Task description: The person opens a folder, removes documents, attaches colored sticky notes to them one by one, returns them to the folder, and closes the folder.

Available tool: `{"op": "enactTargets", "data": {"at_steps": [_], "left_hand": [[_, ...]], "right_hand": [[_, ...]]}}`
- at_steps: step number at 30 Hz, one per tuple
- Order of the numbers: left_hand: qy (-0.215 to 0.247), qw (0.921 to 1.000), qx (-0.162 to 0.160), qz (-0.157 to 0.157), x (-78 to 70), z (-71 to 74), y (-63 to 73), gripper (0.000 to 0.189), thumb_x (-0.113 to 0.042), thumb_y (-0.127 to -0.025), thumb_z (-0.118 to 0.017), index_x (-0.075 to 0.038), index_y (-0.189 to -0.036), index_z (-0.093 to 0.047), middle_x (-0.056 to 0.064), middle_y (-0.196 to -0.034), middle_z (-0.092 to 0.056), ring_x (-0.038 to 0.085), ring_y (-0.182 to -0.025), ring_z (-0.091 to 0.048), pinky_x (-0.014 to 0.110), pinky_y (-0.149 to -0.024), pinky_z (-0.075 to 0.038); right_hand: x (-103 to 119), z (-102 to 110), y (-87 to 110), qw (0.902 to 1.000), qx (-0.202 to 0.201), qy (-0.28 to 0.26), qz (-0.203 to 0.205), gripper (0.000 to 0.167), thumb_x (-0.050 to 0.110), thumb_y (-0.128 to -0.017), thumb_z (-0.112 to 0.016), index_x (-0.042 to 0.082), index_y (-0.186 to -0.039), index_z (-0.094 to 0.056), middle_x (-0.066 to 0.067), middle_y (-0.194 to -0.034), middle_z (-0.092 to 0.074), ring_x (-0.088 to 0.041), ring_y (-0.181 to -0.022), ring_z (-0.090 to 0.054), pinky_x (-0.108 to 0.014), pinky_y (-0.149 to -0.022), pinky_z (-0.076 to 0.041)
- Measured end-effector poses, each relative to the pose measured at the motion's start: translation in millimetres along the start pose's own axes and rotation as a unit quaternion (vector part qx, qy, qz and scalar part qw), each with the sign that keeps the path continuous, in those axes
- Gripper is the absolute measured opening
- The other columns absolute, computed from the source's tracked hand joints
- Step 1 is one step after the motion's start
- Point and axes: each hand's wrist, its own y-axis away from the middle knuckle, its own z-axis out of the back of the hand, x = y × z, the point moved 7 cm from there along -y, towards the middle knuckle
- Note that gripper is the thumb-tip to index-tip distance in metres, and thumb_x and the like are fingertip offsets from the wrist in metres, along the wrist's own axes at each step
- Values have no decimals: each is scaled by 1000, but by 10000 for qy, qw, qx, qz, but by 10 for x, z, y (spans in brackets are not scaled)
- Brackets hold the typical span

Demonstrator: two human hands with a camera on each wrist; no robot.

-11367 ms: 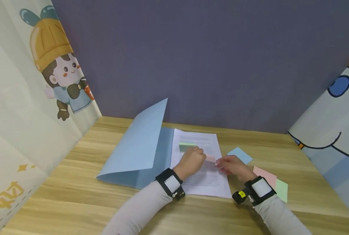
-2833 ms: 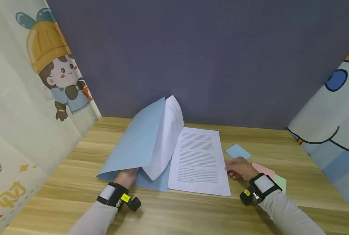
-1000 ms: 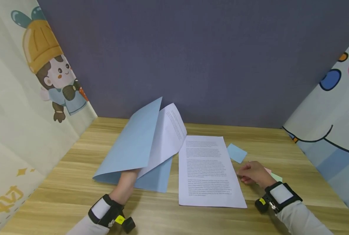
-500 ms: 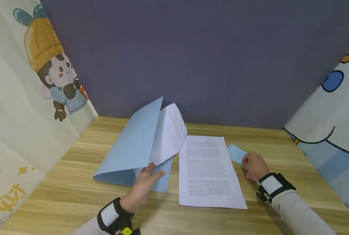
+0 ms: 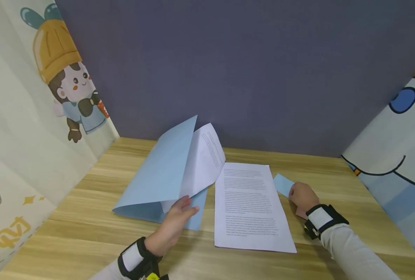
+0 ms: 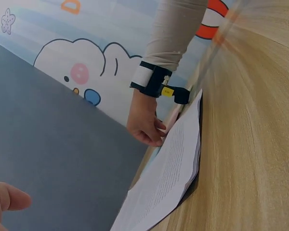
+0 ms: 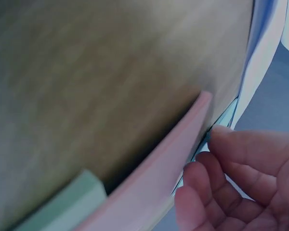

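Note:
My right hand [image 5: 303,194] pinches the near right corner of the blue sticky note pad [image 5: 282,184], its thumb and index finger at the edge in the right wrist view. Under that hand lies a pink sticky note pad [image 7: 154,178], mostly hidden in the head view. My left hand [image 5: 174,221] is held palm up with fingers extended, in front of the blue folder [image 5: 155,167] and holding nothing. Turned printed pages [image 5: 204,155] lean curled against the folder's raised cover. To their right, a stack of printed paper [image 5: 251,206] lies flat.
A green sticky note pad [image 7: 70,207] sits beside the pink one in the right wrist view. The wooden table [image 5: 88,217] meets a dark blue-grey partition [image 5: 246,77] at the back. Cartoon-printed cloth walls [image 5: 25,116] stand on both sides.
Pages bearing green and pink notes were turned left against the cover. Lately my left hand came out from under the cover, and my right hand went from beside the stack to the blue pad.

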Motion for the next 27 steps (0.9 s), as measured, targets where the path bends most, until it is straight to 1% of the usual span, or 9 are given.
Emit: {"op": "enactTargets", "data": {"at_steps": [6, 11, 13, 16, 19, 21, 25, 27], "left_hand": [[-8, 9999, 128, -74, 2, -28, 6, 68, -14, -87, -52, 11, -136, -13, 31, -138, -21, 44, -128, -21, 52, -105, -18], [-129, 9996, 222, -66, -10, -58, 21, 66, -13, -86, -51, 12, -136, -16, 31, -137, -24, 44, -127, -22, 51, -105, -19], [-178, 9995, 256, -55, -20, -70, 24, 65, -12, -86, -51, 12, -136, -16, 31, -136, -25, 44, -127, -22, 51, -105, -20], [-224, 9993, 296, -37, -26, -81, 15, 64, -12, -86, -50, 11, -136, -16, 30, -135, -26, 44, -127, -22, 51, -105, -21], [-242, 9991, 346, -46, -17, -86, -14, 64, -13, -87, -51, 10, -136, -17, 28, -136, -27, 43, -128, -23, 51, -105, -21], [-259, 9989, 389, -81, -14, -96, -38, 66, -15, -86, -52, 8, -137, -18, 27, -137, -26, 42, -128, -22, 51, -105, -20], [-258, 9981, 540, -135, -36, -155, -82, 69, -18, -85, -54, 7, -137, -17, 27, -138, -23, 42, -129, -20, 52, -105, -19], [-321, 9976, 592, -151, -53, -190, -103, 69, -18, -85, -54, 8, -137, -17, 28, -138, -23, 43, -129, -20, 53, -105, -20]], "right_hand": [[-57, -21, 18, 9996, 167, 61, -210, 10, 1, -79, -55, -3, -72, -61, -10, -67, -59, -20, -62, -52, -35, -57, -45], [-98, -14, 36, 9994, 240, 81, -248, 11, 1, -79, -52, -6, -76, -60, -12, -69, -59, -22, -64, -54, -37, -59, -46], [-107, 18, 46, 9995, 218, 118, -201, 12, 0, -79, -51, -8, -78, -59, -16, -72, -60, -26, -67, -56, -40, -62, -47], [-106, 101, 65, 9999, -45, 128, 64, 14, -1, -79, -49, -11, -81, -58, -22, -77, -60, -32, -71, -58, -44, -65, -47], [-85, 215, 98, 9990, -325, 0, 308, 15, -3, -80, -47, -13, -83, -58, -26, -81, -60, -38, -74, -59, -46, -65, -48], [-78, 287, 113, 9978, -506, -75, 428, 15, -3, -80, -46, -13, -81, -57, -25, -78, -60, -37, -71, -59, -44, -62, -48], [-69, 410, 134, 9957, -752, -186, 504, 16, -4, -81, -42, -10, -75, -55, -18, -69, -58, -29, -63, -56, -40, -55, -46], [-62, 461, 139, 9945, -869, -175, 553, 15, -5, -81, -42, -9, -73, -54, -15, -66, -56, -25, -61, -53, -39, -54, -44]]}}
